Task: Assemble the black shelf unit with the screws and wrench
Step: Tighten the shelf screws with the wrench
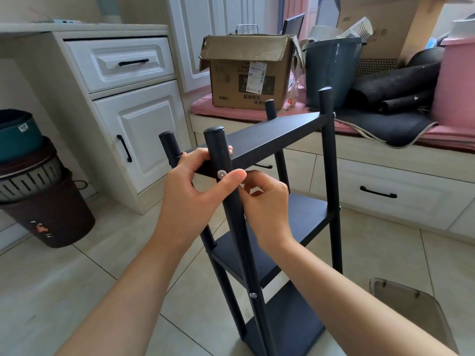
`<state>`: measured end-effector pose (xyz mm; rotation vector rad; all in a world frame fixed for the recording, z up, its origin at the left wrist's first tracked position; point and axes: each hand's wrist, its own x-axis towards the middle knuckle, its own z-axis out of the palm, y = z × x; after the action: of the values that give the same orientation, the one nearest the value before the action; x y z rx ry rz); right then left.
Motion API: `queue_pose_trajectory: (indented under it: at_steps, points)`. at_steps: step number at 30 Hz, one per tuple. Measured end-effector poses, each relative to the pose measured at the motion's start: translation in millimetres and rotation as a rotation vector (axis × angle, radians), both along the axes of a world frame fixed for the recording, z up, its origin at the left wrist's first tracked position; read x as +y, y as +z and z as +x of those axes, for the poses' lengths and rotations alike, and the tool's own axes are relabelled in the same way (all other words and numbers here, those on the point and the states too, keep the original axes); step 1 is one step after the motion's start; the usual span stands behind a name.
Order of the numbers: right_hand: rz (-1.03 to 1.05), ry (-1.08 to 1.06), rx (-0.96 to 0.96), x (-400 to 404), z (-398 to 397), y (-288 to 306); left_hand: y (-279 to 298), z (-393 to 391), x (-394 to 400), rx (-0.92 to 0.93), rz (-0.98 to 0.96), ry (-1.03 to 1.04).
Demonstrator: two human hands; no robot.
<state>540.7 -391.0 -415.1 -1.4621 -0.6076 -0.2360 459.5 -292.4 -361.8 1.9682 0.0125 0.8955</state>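
A stiff, light-looking black shelf (259,142) is steadied at its near post (232,201) by the left hand (195,191), thumb beside a screw (221,174), while the right hand (267,201) is curled behind, its grasp hidden.

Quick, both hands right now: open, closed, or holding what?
Left hand: grips the top shelf, thumb beside the screw.
Right hand: curled behind the front post; contents cannot be told.
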Motion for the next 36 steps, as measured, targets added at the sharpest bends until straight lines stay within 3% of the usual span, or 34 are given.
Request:
queue_pose_trajectory:
  at_steps: [7, 20, 36]
  points:
    - [0.046, 0.011, -0.037, -13.8, -1.8, -4.8, -0.7, 2.0, -0.2, -0.004, 0.016, 0.055]
    - [-0.079, -0.066, -0.127, -24.3, -0.9, -9.2, 4.0, 10.0, 14.7, 0.042, -0.054, -0.134]
    - [-0.143, -0.187, -0.176, -26.5, -17.4, 1.8, -8.0, 17.8, -14.6, -0.077, -0.149, 0.005]
